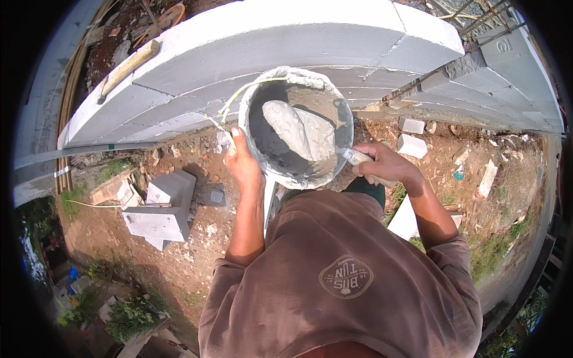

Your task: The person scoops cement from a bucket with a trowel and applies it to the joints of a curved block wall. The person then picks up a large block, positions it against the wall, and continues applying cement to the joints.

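A mortar-crusted bucket [258,156] with grey wet mortar inside is held up in front of my chest. My left hand [242,162] grips its left rim and wall. My right hand [382,165] is closed on the pale handle of a trowel [298,128], whose blade, loaded with mortar, lies inside the bucket. Just beyond the bucket runs a wall of light grey blocks [286,42].
A wooden-handled tool [128,65] lies on the wall top at the left. Stacked block offcuts [161,209] sit on the dirt below left, small block pieces [412,143] at the right. Rebar [477,18] sticks up at the wall's right end.
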{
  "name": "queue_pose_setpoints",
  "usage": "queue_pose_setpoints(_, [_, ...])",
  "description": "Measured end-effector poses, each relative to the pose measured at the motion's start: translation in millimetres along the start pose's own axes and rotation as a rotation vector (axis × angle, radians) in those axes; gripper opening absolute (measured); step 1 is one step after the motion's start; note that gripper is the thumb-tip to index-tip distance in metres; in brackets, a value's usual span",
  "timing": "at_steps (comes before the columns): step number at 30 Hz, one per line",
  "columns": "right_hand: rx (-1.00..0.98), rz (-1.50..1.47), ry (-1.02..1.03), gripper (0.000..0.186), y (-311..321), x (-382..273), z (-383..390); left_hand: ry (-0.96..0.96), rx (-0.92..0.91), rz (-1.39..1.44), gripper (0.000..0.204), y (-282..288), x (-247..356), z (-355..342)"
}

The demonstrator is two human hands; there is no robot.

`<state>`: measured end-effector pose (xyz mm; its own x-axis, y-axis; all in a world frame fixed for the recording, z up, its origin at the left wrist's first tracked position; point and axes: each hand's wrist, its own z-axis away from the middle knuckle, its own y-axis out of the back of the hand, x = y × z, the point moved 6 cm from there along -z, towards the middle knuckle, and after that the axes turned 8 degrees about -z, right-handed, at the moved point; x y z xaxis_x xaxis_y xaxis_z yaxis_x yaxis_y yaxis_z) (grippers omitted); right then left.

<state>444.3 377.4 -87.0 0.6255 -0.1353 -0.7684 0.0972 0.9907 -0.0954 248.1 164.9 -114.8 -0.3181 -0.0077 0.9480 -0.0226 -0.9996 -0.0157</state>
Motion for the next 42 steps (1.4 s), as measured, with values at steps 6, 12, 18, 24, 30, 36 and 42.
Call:
queue_pose_setpoints(6, [0.297, -0.039, 0.210, 0.032, 92.8, -43.8, 65.2, 0.120, -0.113, 0.201, 0.037, -63.3, 20.1, 24.7])
queue_pose_setpoints(12, [0.844, 0.718, 0.617, 0.038, 187.6, -125.5, 102.7, 0.085, -0.146, 0.061, 0.039, -82.5, -6.8, 26.7])
queue_pose_setpoints(18, [1.024, 1.309, 0.497, 0.048, 202.0, -128.2, 58.8, 0.067, -0.137, -0.144, 0.041, -75.0, -24.9, 26.7])
queue_pose_setpoints(24, [0.895, 1.310, 0.501, 0.053, 209.4, -104.7, 92.1, 0.076, -0.037, -0.245, 0.040, -62.7, -48.1, 23.9])
queue_pose_setpoints(30, [1.189, 1.236, 0.557, 0.053, 269.8, -77.9, 90.4, 0.149, -0.043, -0.356, 0.039, -62.6, -69.5, 20.2])
queue_pose_setpoints(36, [1.083, 1.308, 0.490, 0.054, 260.2, -39.7, 126.7, 0.164, -0.067, -0.311, 0.040, -76.0, -76.4, 23.2])
queue_pose_setpoints(42, [1.412, 1.178, 0.408, 0.054, 286.4, -31.7, 113.2, 0.145, -0.149, -0.307, 0.039, -96.0, -89.7, 20.3])
